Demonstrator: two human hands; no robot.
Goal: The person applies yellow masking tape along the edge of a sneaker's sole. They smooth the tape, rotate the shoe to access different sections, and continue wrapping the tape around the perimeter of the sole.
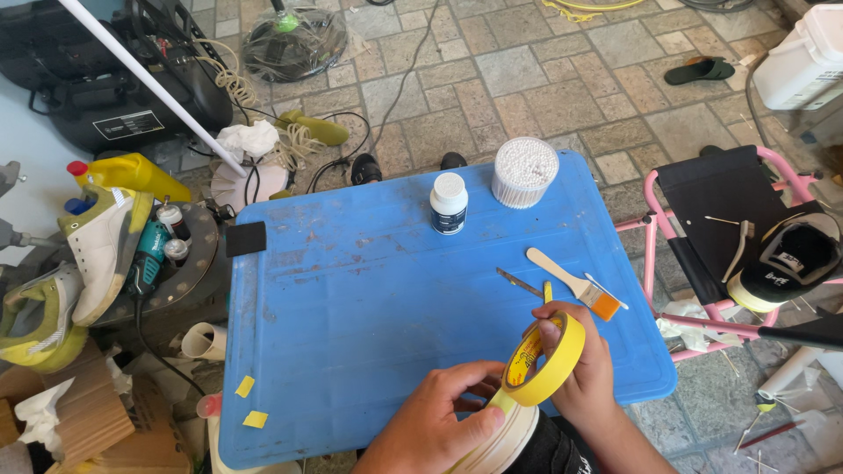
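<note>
My right hand grips a roll of yellow masking tape above the near edge of a blue table. A strip runs from the roll down to a white shoe sole at the bottom of the view. My left hand rests on that white sole, thumb pressing the tape end against it. Just beyond my right hand lie a small paintbrush with a wooden handle and orange bristles, a thin dark blade and a cotton swab.
A white-capped bottle and a round tub of cotton swabs stand at the table's far edge. A black sponge sits at its left corner. A pink folding chair with a black shoe stands right. Shoes, tools and boxes clutter the left.
</note>
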